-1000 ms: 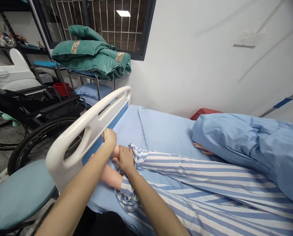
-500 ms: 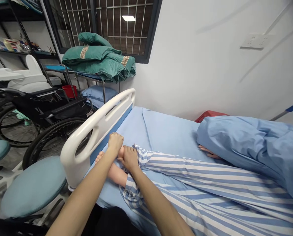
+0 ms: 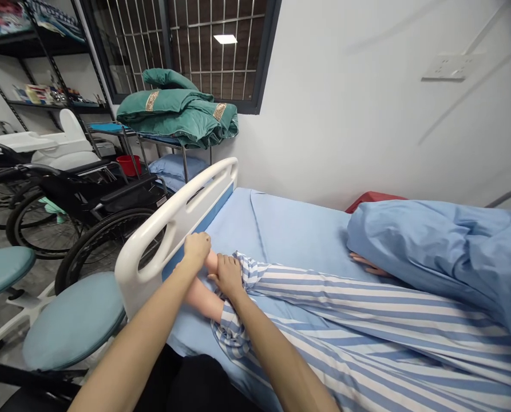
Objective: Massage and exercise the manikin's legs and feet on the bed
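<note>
On the bed lie two bare legs in blue-and-white striped trousers [image 3: 336, 292]. My left hand [image 3: 197, 247] is closed around the foot of the far leg, hiding most of it. Close by, my right hand [image 3: 228, 274] wraps the same leg just above the ankle [image 3: 212, 262], beside the bunched trouser cuff [image 3: 247, 270]. A strip of bare skin shows between my two hands. The near leg [image 3: 206, 302] rests on the sheet under my left forearm, which covers its foot.
A white bed end board [image 3: 141, 240] stands just beyond the feet. Blue bedding [image 3: 427, 246] covers the figure at right, with fingers [image 3: 369, 264] showing below it. Left are round stools [image 3: 75, 320] and a wheelchair [image 3: 105, 200]. Green folded quilts [image 3: 178, 109] sit on a rack.
My left hand has shifted slightly toward the end board, and more ankle shows between my hands. The near foot's toes are now covered. My right hand keeps its hold. The view has shifted slightly left.
</note>
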Demonstrator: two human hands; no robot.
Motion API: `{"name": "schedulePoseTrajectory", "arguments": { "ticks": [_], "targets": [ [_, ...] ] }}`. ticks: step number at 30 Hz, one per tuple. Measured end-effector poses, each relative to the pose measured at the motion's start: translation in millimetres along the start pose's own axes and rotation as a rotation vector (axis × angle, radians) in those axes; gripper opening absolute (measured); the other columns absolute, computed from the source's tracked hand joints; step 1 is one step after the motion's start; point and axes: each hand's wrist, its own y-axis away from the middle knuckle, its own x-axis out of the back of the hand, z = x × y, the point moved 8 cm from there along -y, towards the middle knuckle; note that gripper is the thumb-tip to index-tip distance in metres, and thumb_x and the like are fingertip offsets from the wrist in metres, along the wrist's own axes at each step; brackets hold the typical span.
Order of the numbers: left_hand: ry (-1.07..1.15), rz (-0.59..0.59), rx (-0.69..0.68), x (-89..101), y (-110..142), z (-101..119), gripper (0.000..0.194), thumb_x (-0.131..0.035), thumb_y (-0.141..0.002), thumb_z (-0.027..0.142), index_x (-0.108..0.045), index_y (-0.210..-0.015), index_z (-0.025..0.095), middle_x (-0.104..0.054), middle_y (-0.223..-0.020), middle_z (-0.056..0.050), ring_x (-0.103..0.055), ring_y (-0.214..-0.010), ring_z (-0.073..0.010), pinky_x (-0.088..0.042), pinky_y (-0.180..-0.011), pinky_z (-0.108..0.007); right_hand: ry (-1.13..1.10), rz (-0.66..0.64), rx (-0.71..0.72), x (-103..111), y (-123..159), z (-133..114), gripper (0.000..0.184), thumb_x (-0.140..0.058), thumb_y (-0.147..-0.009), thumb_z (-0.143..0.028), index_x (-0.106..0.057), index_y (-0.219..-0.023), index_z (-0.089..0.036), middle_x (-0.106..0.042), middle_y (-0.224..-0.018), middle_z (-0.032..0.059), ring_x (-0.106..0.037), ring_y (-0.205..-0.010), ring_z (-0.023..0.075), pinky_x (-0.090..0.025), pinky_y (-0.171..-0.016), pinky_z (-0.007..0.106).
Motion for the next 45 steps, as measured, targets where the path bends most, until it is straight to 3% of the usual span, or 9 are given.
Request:
{"name": "schedulePoseTrajectory", "arguments": {
  "ticks": [3, 8, 16, 25, 35, 41, 45],
  "targets": [
    [-0.020, -0.079, 0.015, -3.2, -19, -1, 0.031, -0.040, -0.083, 0.020, -0.065, -0.100, 0.012, -0.066, -0.092, -0.017, -0.063, -0.084, -0.0232, -0.047, -0.070, -0.033, 0.002, -0.002, -0.008, -1, -1, 2, 0.051, -0.054, -0.076, -0.057, -0.046, -0.105, -0.016, -0.053, -0.096, 0.0093, -0.045, -0.091, 0.0248, -0.030, -0.081, 0.037],
    [-0.042, -0.162, 0.016, -13.7, -35, 11, 0.027, -0.045, -0.079, 0.014, -0.068, -0.090, 0.008, -0.068, -0.081, -0.018, -0.064, -0.077, -0.0235, -0.047, -0.067, -0.033, -0.014, 0.025, -0.012, 0, -3, 3, 0.048, -0.049, -0.079, -0.057, -0.046, -0.104, -0.016, -0.053, -0.092, 0.0090, -0.046, -0.088, 0.0251, -0.031, -0.078, 0.038],
    [0.034, -0.005, -0.040, -16.5, -28, 18, 0.031, -0.037, -0.082, 0.009, -0.066, -0.094, 0.011, -0.066, -0.089, -0.017, -0.063, -0.085, -0.0223, -0.043, -0.070, -0.030, -0.008, 0.030, -0.025, -2, -5, 5, 0.051, -0.049, -0.079, -0.058, -0.044, -0.106, -0.016, -0.054, -0.091, 0.0089, -0.047, -0.088, 0.0256, -0.031, -0.078, 0.038],
    [0.058, 0.201, -0.025, -4.8, 0, 15, 0.032, -0.029, -0.084, 0.007, -0.056, -0.101, 0.004, -0.060, -0.093, -0.020, -0.056, -0.089, -0.0239, -0.043, -0.071, -0.031, 0.026, -0.015, -0.018, -2, -3, 2, 0.052, -0.051, -0.079, -0.056, -0.044, -0.111, -0.016, -0.053, -0.097, 0.0101, -0.046, -0.092, 0.0254, -0.030, -0.080, 0.037],
    [0.045, 0.126, -0.152, 4.2, 27, 11, 0.031, -0.031, -0.085, 0.008, -0.053, -0.106, 0.002, -0.055, -0.101, -0.022, -0.053, -0.095, -0.0235, -0.043, -0.071, -0.029, 0.044, -0.028, -0.001, -2, 0, -1, 0.062, -0.051, -0.075, -0.062, -0.043, -0.114, -0.014, -0.053, -0.100, 0.0120, -0.046, -0.094, 0.0260, -0.030, -0.082, 0.037],
    [0.041, 0.154, -0.114, 10.1, 63, -14, 0.045, -0.031, -0.087, 0.017, -0.032, -0.132, 0.008, -0.058, -0.098, -0.018, -0.060, -0.085, -0.0222, -0.043, -0.069, -0.030, 0.013, -0.064, -0.031, 1, -4, 0, 0.053, -0.056, -0.075, -0.057, -0.046, -0.107, -0.015, -0.054, -0.099, 0.0106, -0.048, -0.094, 0.0252, -0.031, -0.082, 0.036],
    [0.050, 0.176, -0.028, 0.0, 100, -37, 0.037, -0.026, -0.089, 0.024, -0.049, -0.116, 0.013, -0.059, -0.093, -0.013, -0.061, -0.080, -0.0214, -0.044, -0.063, -0.029, -0.003, -0.056, -0.105, 15, 0, -5, 0.045, -0.060, -0.076, -0.040, -0.046, -0.109, -0.014, -0.054, -0.102, 0.0122, -0.047, -0.097, 0.0260, -0.032, -0.083, 0.036]
  ]
}}
